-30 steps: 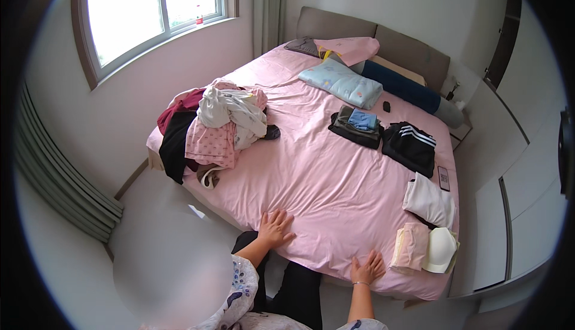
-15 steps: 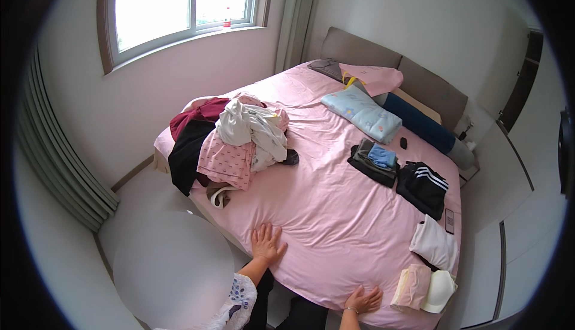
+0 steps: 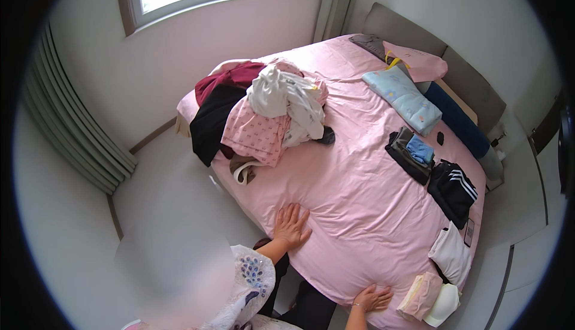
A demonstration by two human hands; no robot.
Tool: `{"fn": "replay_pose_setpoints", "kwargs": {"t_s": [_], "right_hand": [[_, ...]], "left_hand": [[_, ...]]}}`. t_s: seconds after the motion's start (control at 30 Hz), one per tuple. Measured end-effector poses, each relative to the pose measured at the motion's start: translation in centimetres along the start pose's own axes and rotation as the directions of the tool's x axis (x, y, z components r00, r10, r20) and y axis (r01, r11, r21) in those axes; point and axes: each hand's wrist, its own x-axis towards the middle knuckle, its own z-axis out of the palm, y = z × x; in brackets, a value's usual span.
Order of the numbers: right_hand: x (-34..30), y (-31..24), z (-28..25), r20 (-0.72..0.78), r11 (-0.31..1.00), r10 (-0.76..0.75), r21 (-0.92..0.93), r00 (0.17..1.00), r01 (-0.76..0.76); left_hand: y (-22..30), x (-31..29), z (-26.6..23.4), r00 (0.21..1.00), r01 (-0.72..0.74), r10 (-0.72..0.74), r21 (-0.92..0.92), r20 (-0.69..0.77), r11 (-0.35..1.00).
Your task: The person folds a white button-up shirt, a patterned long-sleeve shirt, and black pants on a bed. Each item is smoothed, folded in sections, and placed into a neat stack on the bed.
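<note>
My left hand (image 3: 291, 227) lies flat on the pink bedsheet (image 3: 353, 210) near the bed's front edge, fingers spread, holding nothing. Farther right along that edge, my right hand (image 3: 372, 297) also rests palm down with its fingers stretched out. Just beyond it sit a folded pink and cream garment (image 3: 419, 296) and a white cap-like cup-shaped item (image 3: 444, 306). A folded white garment (image 3: 450, 252) lies behind these. Beyond my left hand is a loose heap of clothes, with a white garment (image 3: 281, 93), a pink patterned one (image 3: 254, 127) and a black one (image 3: 214, 123).
Folded black clothes with white stripes (image 3: 453, 193), a dark stack with a blue cloth (image 3: 420, 149) and a phone (image 3: 469, 232) line the right side. A light blue quilted bundle (image 3: 401, 99) lies near the headboard (image 3: 413, 30). Wardrobe doors (image 3: 521, 204) stand at right, curtains (image 3: 78, 108) at left.
The view has shifted, so the bed and clothes appear farther up and right. Both hands remain flat on the sheet, and more of my left sleeve shows.
</note>
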Motion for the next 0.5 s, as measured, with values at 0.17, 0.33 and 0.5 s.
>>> {"fn": "replay_pose_setpoints", "kwargs": {"t_s": [0.17, 0.33, 0.5], "right_hand": [[1.4, -2.1, 0.1, -0.004, 0.991, -0.125, 0.037, 0.992, 0.125], [1.5, -1.7, 1.9, -0.29, 0.961, -0.18, 0.15, 0.94, 0.231], [1.6, -2.3, 1.0, -0.32, 0.95, -0.152, 0.215, 0.935, 0.227]], "left_hand": [[-0.4, 0.0, 0.1, 1.0, 0.007, -0.008, -0.02, -0.012, 1.0], [-1.3, 0.8, -1.9, 0.997, -0.024, 0.032, -0.124, 0.065, 0.992], [-7.5, 2.3, -3.6, 0.964, 0.087, -0.208, -0.542, -0.165, 0.836]]}}
